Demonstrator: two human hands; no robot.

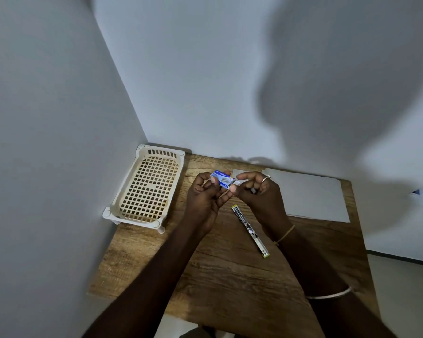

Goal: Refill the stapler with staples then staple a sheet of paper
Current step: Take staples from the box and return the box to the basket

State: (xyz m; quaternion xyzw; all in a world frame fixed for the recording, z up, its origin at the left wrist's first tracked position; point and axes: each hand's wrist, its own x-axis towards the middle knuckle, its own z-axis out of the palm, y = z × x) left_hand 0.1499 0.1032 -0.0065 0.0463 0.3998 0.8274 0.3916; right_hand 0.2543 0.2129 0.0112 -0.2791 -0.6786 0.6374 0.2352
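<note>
fingers [214,181] pinch glossy blue staple box [222,179] | metal stapler [250,230] flat | woodgrain table [230,276]

The only print you can see sits on the small blue staple box [221,179] caught in the grip of your left hand [206,193], with your right hand [257,191] pinching its open white end. White lettering runs along the blue top face, just above your left thumb, but it is too small and blurred for you to read. A pale picture panel sits beside it, also illegible. Nothing else carries readable text.
</note>
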